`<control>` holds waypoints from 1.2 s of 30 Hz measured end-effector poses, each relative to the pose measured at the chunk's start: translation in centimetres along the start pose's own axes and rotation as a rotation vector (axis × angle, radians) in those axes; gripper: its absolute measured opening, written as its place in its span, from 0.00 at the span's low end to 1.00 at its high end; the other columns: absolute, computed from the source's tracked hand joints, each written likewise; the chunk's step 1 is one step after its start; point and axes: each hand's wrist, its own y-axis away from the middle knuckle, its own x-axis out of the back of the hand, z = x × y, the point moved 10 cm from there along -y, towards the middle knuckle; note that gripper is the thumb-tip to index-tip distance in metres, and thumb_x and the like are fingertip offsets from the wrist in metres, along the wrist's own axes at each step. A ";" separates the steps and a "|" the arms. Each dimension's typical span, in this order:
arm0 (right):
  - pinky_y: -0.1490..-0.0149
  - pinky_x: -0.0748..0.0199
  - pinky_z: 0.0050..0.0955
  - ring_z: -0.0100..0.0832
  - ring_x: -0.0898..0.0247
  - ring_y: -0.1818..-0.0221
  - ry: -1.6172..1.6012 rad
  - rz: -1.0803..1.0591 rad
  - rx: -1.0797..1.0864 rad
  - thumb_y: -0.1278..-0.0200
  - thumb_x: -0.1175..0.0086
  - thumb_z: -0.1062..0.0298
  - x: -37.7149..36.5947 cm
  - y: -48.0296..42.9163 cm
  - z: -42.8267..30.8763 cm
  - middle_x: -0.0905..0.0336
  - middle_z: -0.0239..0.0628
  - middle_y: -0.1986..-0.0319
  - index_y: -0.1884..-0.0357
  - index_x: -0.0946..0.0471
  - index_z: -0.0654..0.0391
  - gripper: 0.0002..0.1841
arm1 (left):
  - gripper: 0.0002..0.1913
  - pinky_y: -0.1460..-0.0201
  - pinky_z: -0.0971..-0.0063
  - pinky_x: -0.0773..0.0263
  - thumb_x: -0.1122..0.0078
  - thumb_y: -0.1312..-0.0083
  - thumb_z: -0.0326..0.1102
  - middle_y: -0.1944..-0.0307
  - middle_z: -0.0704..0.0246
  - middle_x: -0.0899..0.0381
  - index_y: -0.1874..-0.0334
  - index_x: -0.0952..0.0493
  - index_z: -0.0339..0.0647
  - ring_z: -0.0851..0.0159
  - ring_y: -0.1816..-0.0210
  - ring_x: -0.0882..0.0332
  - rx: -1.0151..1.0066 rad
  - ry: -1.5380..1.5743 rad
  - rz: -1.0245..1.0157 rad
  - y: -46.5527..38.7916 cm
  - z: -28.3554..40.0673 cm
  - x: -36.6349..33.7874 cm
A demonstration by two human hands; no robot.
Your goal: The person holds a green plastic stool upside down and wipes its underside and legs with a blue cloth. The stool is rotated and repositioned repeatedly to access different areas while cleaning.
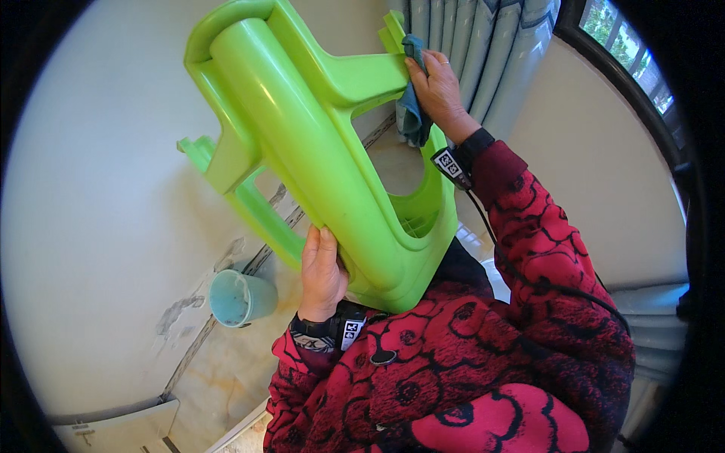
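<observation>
A large bright green moulded plastic frame (294, 130), with a rounded central column and open side loops, is tilted up in front of my chest. My left hand (324, 276) grips its lower left edge, thumb on the column's side. In my right hand (439, 93) is a crumpled blue-green cloth (415, 116), pressed against the end of the frame's upper right arm. The frame's lower end rests close to my patterned red jacket (453, 351). What supports its underside is hidden.
On the marbled floor (243, 351) by the wall stands a light blue plastic bucket (257, 297). Peeling paint marks the wall (113, 198) near its base. Pale blue curtains (487, 51) hang behind my right hand, beside a dark-framed window (623, 45). A black cable (544, 286) runs along my right sleeve.
</observation>
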 end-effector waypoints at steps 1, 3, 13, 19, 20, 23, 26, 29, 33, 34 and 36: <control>0.56 0.30 0.44 0.52 0.29 0.60 -0.005 -0.005 -0.013 0.36 0.48 0.60 0.2 -0.2 -0.1 0.25 0.49 0.62 0.63 0.23 0.62 0.14 | 0.20 0.40 0.73 0.35 0.56 0.25 0.43 0.45 0.69 0.28 0.37 0.35 0.37 0.69 0.45 0.30 -0.003 -0.007 0.009 -0.2 0.1 -0.2; 0.58 0.31 0.44 0.53 0.30 0.61 -0.066 -0.021 -0.029 0.37 0.47 0.62 0.7 0.8 -1.3 0.26 0.50 0.64 0.62 0.25 0.62 0.11 | 0.20 0.40 0.73 0.35 0.57 0.25 0.43 0.45 0.69 0.28 0.38 0.35 0.37 0.69 0.45 0.30 -0.004 0.006 0.014 -0.2 0.1 -0.4; 0.61 0.32 0.38 0.49 0.29 0.63 -0.419 -0.224 -0.073 0.38 0.46 0.68 -0.2 6.5 -10.7 0.28 0.48 0.66 0.62 0.28 0.62 0.08 | 0.21 0.39 0.72 0.35 0.58 0.25 0.45 0.45 0.68 0.28 0.38 0.35 0.38 0.69 0.44 0.30 -0.038 -0.037 -0.006 0.1 -0.1 0.0; 0.57 0.30 0.36 0.48 0.28 0.61 -0.565 -0.117 0.012 0.40 0.43 0.71 2.1 5.7 -13.4 0.26 0.47 0.62 0.58 0.26 0.61 0.10 | 0.21 0.40 0.71 0.35 0.60 0.25 0.46 0.45 0.69 0.27 0.37 0.35 0.39 0.67 0.45 0.30 -0.033 -0.027 -0.019 0.1 -0.2 0.1; 0.57 0.29 0.35 0.47 0.28 0.60 -0.522 -0.091 0.044 0.41 0.42 0.71 2.7 5.6 -13.6 0.25 0.46 0.62 0.58 0.25 0.61 0.10 | 0.21 0.40 0.71 0.34 0.60 0.25 0.46 0.45 0.69 0.27 0.37 0.35 0.39 0.67 0.45 0.30 -0.031 -0.036 -0.010 0.0 -0.3 0.3; 0.57 0.27 0.35 0.46 0.26 0.59 -0.409 -0.042 0.173 0.45 0.39 0.71 3.8 5.1 -14.7 0.24 0.44 0.60 0.57 0.24 0.59 0.13 | 0.21 0.40 0.70 0.34 0.59 0.25 0.46 0.45 0.69 0.27 0.37 0.35 0.39 0.67 0.45 0.30 -0.023 -0.032 0.010 -0.3 -0.3 0.7; 0.57 0.25 0.35 0.43 0.25 0.59 -0.273 -0.026 0.351 0.51 0.36 0.69 4.4 4.5 -16.3 0.22 0.40 0.60 0.58 0.23 0.56 0.16 | 0.21 0.40 0.70 0.35 0.59 0.25 0.46 0.44 0.69 0.28 0.37 0.35 0.39 0.67 0.44 0.30 -0.021 -0.017 -0.017 -0.3 -0.7 0.6; 0.57 0.24 0.34 0.41 0.25 0.59 -0.195 -0.064 0.472 0.55 0.36 0.70 4.3 4.1 -18.0 0.22 0.38 0.59 0.59 0.23 0.55 0.17 | 0.21 0.39 0.69 0.35 0.59 0.25 0.45 0.43 0.69 0.28 0.37 0.35 0.39 0.66 0.44 0.30 -0.025 -0.010 -0.025 0.1 -1.1 0.7; 0.57 0.26 0.35 0.43 0.25 0.60 -0.099 -0.270 0.484 0.48 0.37 0.69 2.3 3.8 -19.0 0.22 0.42 0.60 0.57 0.23 0.60 0.16 | 0.21 0.39 0.69 0.35 0.58 0.25 0.46 0.43 0.68 0.28 0.37 0.35 0.39 0.66 0.43 0.31 -0.023 -0.035 0.015 0.3 -1.2 1.3; 0.59 0.26 0.36 0.43 0.26 0.63 -0.150 -0.255 0.462 0.48 0.38 0.68 2.5 3.8 -19.0 0.24 0.41 0.64 0.61 0.25 0.58 0.13 | 0.21 0.39 0.69 0.35 0.58 0.25 0.46 0.43 0.68 0.28 0.37 0.35 0.39 0.66 0.43 0.31 -0.024 -0.030 0.023 0.3 -1.2 1.3; 0.63 0.27 0.37 0.43 0.26 0.69 -0.259 -0.155 0.432 0.49 0.42 0.65 3.2 3.8 -19.0 0.27 0.38 0.72 0.71 0.28 0.55 0.08 | 0.22 0.39 0.69 0.35 0.58 0.25 0.46 0.43 0.68 0.28 0.37 0.35 0.39 0.66 0.43 0.31 -0.003 -0.029 0.052 0.1 -1.3 1.3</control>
